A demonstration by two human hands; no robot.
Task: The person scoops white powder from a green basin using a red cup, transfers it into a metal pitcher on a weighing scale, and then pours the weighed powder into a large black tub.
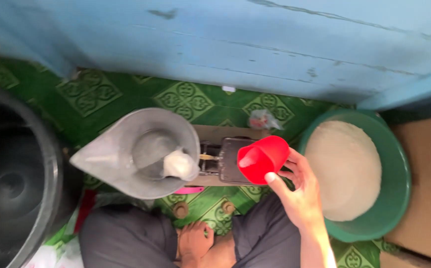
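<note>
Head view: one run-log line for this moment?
right hand: holds red plastic cup, tilted | left hand: not in view | grey metal funnel hopper: white lump inside | green plastic basin: white grain

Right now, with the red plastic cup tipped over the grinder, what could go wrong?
1. The right hand holds the red plastic cup tilted beside the grey metal funnel-shaped hopper; anything in it might spill onto the green patterned floor tiles.
2. The white lump in the hopper may clog its mouth.

The person wears dark grey trousers (pixel 126 238) over both knees, apparently plain cloth, with a bare forearm, bare right hand (pixel 300 193) and bare foot (pixel 194 240) between the knees.
</note>
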